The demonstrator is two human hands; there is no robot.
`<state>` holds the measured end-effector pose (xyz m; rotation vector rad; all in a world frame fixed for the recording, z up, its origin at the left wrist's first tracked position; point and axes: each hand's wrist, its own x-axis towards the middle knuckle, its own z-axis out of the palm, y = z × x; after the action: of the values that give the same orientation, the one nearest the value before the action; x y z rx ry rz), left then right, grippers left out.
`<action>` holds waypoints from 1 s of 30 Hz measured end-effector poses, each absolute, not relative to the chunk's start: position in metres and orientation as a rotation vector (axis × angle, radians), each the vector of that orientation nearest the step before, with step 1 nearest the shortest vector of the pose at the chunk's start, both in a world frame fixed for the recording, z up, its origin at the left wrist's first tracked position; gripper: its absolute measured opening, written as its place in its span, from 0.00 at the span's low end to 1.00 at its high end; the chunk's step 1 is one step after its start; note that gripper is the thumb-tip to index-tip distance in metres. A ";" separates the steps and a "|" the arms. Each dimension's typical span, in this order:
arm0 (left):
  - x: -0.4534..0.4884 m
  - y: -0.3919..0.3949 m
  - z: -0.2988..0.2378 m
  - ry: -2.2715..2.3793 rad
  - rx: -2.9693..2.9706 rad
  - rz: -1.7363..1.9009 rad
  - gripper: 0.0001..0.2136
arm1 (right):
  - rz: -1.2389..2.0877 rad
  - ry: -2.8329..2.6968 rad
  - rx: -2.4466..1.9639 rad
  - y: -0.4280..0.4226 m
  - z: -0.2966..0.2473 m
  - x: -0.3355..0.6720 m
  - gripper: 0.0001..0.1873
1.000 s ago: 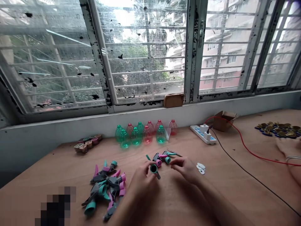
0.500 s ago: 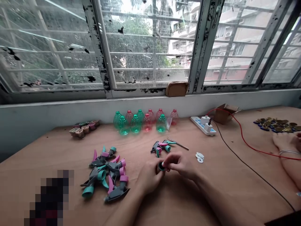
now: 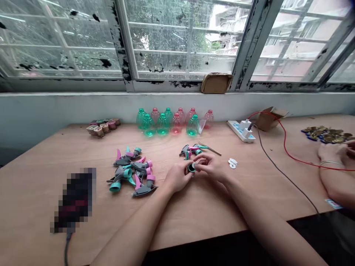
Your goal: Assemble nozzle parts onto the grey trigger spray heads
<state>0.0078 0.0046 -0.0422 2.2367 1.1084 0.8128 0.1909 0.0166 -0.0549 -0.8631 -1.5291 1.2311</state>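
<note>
My left hand is closed around a trigger spray head, of which mainly the green collar shows, its opening turned towards me. With fingertips pinched at that opening, my right hand holds a small pale disc against the collar's rim; how far in it sits I cannot tell. Several white washers lie just right of my right hand. Beyond my hands is a small group of spray heads beside a thin metal tool. A larger pile of grey, pink and green spray heads lies to the left.
Green and pink clear bottles line the wall. Behind right stand a power strip and a cardboard box, with red and black cables crossing the table. Another person's arm is at far right, near gold discs. A pixelated dark object lies left.
The view has tipped downward, so the table shows higher up. Both hands stay together at the green collar, and the pale disc at its opening shows more plainly.
</note>
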 end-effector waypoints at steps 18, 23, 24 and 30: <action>0.007 0.005 -0.051 1.129 2.205 0.895 0.12 | 0.544 -1.908 -0.943 0.017 -0.063 0.190 0.08; 0.007 0.004 -0.050 1.256 2.235 0.844 0.12 | 0.377 -2.020 -0.938 0.017 -0.060 0.192 0.08; 0.008 0.003 -0.049 1.277 2.244 0.837 0.12 | 0.358 -2.031 -0.940 0.017 -0.060 0.193 0.08; 0.008 0.001 -0.045 1.345 2.311 0.809 0.11 | 0.300 -2.049 -1.022 0.015 -0.058 0.192 0.06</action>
<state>0.0084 0.0010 -0.0451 2.3111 1.3448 0.8094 0.1918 0.0155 -0.0578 -1.0220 -2.0487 0.3003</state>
